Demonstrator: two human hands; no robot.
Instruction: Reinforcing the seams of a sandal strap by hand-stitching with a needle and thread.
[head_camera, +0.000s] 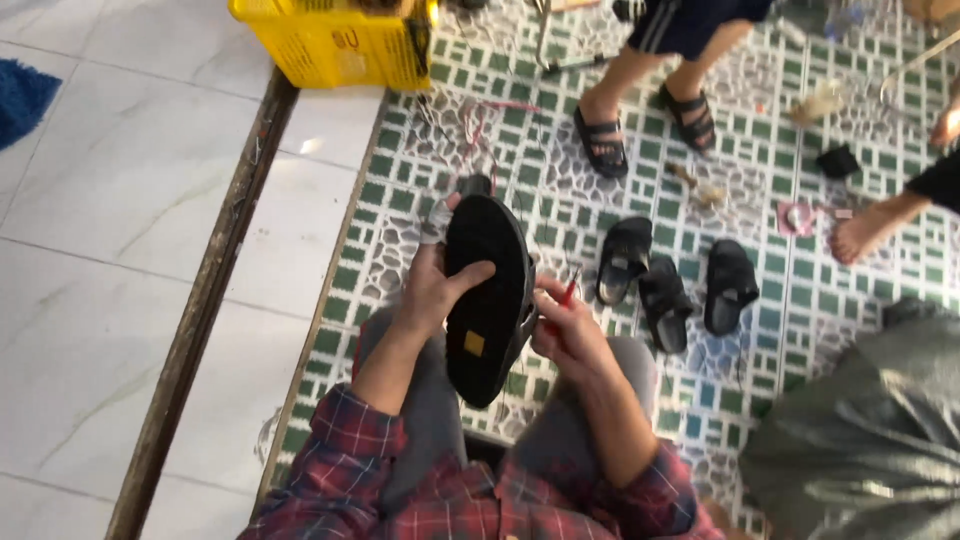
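A person wears a red, navy and white plaid shirt, its sleeves (345, 440) rolled above the forearms, and grey trousers (430, 400); a pale bandage (436, 222) wraps one left-hand finger.

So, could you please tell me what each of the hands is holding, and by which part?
The left hand grips the black sandal by its left edge, thumb across the sole. The right hand holds a small red tool at the sandal's right edge.
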